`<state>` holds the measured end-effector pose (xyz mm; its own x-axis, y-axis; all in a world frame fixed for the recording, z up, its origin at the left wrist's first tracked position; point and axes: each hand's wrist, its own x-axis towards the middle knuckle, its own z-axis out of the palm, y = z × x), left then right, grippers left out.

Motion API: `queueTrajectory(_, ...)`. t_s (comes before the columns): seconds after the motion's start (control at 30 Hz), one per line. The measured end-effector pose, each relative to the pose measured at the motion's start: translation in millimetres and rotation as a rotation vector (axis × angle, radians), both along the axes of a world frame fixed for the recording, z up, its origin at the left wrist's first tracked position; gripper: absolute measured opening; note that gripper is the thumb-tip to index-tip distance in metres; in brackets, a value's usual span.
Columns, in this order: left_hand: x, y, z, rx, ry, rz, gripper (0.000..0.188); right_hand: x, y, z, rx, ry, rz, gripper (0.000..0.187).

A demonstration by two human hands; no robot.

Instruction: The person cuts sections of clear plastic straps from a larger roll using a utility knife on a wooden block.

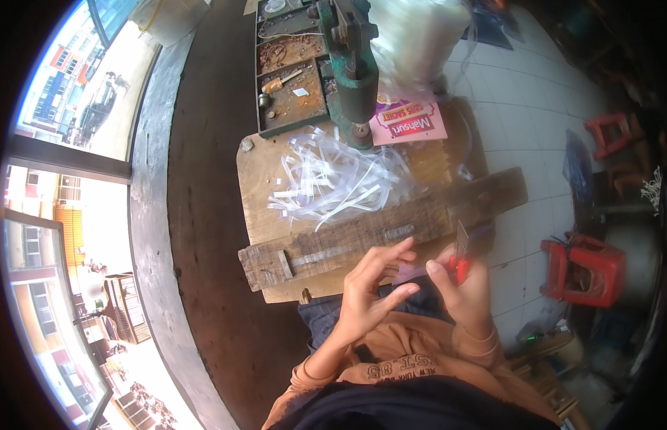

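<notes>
My right hand (469,290) is closed around a red-handled utility knife (461,268), its thin blade pointing up and away from me. Close beside it on the left, my left hand (373,290) has its fingers apart and thumb stretched toward the right hand. A small pale purple piece of film (411,271) shows between the two hands; whether either one grips it I cannot tell. Just beyond my hands lies a worn wooden plank (348,247) across a board. A tangled heap of clear and white plastic strips (340,179) rests behind the plank.
A green machine press (357,93) stands behind the strips, next to a compartmented metal tray (294,100) with small parts and a yellow-handled tool. A pink printed package (408,123) lies right of the press. Red stools (583,271) are on the tiled floor; windows line the left.
</notes>
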<state>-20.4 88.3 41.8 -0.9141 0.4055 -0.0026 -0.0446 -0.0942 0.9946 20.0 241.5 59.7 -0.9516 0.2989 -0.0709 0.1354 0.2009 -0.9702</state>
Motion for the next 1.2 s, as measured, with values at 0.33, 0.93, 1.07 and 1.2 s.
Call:
queueTrajectory(0.33,20,-12,-27,0.207,-0.290,0.172,0.012,-2,-3,-4,0.158,-0.048,0.270,0.016)
queueTrajectory(0.93,21,-24,-35,0.131,-0.147,0.140,0.012,-10,-5,-5,0.222,-0.064,0.450,0.016)
queueTrajectory(1.07,14,-37,-35,0.199,-0.125,-0.064,0.013,-19,10,0,0.071,-0.188,0.645,0.014)
queueTrajectory(1.2,11,-44,-33,0.216,-0.066,-0.175,0.014,-25,14,0,-0.084,-0.235,0.760,0.013)
